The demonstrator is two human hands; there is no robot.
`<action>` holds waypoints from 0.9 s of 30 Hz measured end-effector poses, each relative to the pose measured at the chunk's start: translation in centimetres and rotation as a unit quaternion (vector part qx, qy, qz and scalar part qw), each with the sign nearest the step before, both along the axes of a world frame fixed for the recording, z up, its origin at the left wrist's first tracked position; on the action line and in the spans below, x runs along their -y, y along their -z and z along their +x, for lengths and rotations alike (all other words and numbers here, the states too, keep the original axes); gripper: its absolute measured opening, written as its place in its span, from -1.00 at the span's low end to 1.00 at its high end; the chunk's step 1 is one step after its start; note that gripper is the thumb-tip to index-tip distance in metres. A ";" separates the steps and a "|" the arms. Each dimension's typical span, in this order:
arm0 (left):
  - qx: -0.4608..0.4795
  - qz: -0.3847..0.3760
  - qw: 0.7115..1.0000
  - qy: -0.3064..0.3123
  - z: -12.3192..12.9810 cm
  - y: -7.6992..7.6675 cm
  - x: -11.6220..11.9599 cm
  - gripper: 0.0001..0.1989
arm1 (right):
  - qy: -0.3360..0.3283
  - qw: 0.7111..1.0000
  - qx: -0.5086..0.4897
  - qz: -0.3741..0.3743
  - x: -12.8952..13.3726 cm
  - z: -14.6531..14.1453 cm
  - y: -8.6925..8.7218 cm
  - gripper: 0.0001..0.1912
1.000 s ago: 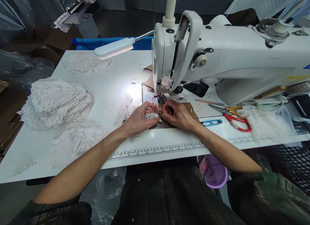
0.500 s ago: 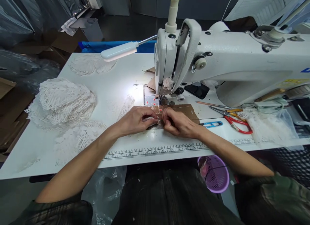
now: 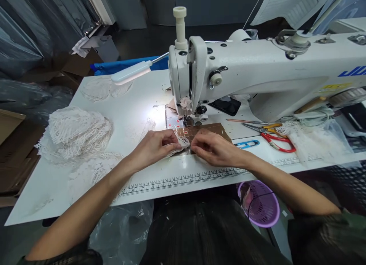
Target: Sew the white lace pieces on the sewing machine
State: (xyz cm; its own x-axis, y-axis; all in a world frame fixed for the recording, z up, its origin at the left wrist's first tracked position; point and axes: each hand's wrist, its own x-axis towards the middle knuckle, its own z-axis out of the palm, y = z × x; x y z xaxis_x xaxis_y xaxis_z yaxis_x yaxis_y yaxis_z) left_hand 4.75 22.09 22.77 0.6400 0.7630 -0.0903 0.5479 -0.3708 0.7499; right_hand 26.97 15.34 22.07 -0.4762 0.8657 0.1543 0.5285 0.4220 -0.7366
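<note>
A piece of white lace is pinched between the thumb and fingers of the left hand, over a brown sheet before the sewing machine. The right hand is curled just beside the lace's edge, fingertips drawn together; whether anything is gripped there cannot be told. Blue snips and red-handled scissors are laid to the right, a lace pile is heaped to the left, and the white worktop is lit by a lamp.
</note>
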 end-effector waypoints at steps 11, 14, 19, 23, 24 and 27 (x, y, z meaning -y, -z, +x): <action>0.036 0.114 0.991 0.052 0.1 -0.1 0.6 -0.85 | 0.075 0.993 -0.081 -0.035 -0.6 -0.1 2.0 -0.91; 0.088 0.041 0.995 0.019 0.5 0.6 0.7 -0.64 | 0.091 0.943 -0.264 -0.179 -0.5 0.3 1.3 -0.83; 0.077 -0.016 0.996 0.032 1.9 1.2 1.0 -0.32 | 0.111 0.856 -0.408 -0.298 -0.7 -0.6 0.9 -0.73; 0.062 0.030 0.995 0.071 2.4 0.9 1.0 -0.79 | 0.066 0.870 -0.408 -0.271 -0.6 -1.0 1.4 -0.71; 0.044 0.063 0.994 0.080 2.2 0.6 1.0 -0.83 | 0.061 0.882 -0.392 -0.253 -0.5 -0.8 1.6 -0.71; -0.035 0.184 0.980 0.066 0.9 -0.3 1.1 -0.78 | 0.100 0.925 -0.306 -0.199 -0.3 0.8 2.0 -0.73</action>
